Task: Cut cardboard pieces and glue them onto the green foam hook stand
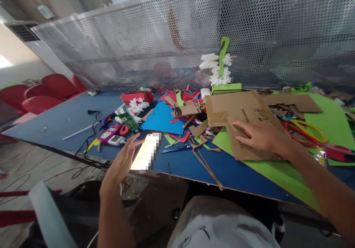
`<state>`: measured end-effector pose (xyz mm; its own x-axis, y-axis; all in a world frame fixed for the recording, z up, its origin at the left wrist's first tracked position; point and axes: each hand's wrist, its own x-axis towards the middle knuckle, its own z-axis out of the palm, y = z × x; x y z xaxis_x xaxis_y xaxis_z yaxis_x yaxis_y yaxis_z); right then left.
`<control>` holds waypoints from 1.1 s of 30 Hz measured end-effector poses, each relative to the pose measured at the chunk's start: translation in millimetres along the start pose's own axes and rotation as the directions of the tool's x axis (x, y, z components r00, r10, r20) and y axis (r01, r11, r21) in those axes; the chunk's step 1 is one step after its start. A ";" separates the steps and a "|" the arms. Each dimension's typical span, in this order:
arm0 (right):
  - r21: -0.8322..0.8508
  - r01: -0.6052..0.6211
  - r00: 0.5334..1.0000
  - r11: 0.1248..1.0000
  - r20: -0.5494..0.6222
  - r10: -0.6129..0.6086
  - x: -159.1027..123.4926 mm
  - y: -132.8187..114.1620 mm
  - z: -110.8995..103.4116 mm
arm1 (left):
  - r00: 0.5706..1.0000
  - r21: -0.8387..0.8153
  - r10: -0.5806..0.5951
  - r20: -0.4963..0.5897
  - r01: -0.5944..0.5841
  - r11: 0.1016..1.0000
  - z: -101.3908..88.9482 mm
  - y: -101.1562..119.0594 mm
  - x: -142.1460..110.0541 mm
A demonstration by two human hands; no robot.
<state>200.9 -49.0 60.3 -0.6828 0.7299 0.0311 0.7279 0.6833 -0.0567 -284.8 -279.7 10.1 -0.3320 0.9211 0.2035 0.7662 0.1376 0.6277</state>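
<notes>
My left hand [119,165] is beside a lit phone [144,153] at the table's front edge. Its fingers are stretched out, and one reaches over the phone's left side. Part of the screen is blurred out. On the right, my right hand [259,137] rests on a brown piece of cardboard [233,109] with printed marks and a strip of tape. Its fingers are spread over the surface, not wrapped round an edge. Under the cardboard lies a large green sheet [277,174]. Between the hands there is a blue pen [176,149].
Cardboard scraps surround a blue sheet [162,118]. Scissors with red and yellow handles [307,131] lie at right. A glue gun [108,119], a purple device [109,134] and cables lie left. A green and white paper model [222,67] stands before a perforated metal screen [133,48].
</notes>
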 end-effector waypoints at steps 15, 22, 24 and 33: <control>0.338 0.005 0.991 0.941 -0.127 0.041 -4.3 20.1 3.5 | 0.995 0.117 0.040 -0.092 -0.029 0.993 -5.2 12.6 -7.0; 0.370 -0.021 0.987 0.929 -0.141 0.078 -1.6 20.7 4.8 | 0.995 0.138 0.070 -0.073 -0.059 0.989 -1.5 21.0 -4.4; 0.384 -0.016 0.984 0.923 -0.159 0.082 -2.6 19.7 4.5 | 0.996 0.138 0.061 -0.063 -0.052 0.989 -0.9 23.6 -1.4; 0.413 -0.005 0.971 0.911 -0.216 0.103 -4.0 18.2 4.7 | 0.978 0.146 0.129 -0.163 -0.105 0.984 -0.7 17.0 -17.2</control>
<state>216.6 -39.6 54.4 -0.5742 0.7826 0.2403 0.6402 0.6122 -0.4640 -266.5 -293.5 17.8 -0.3161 0.8591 0.4025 0.8689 0.0919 0.4863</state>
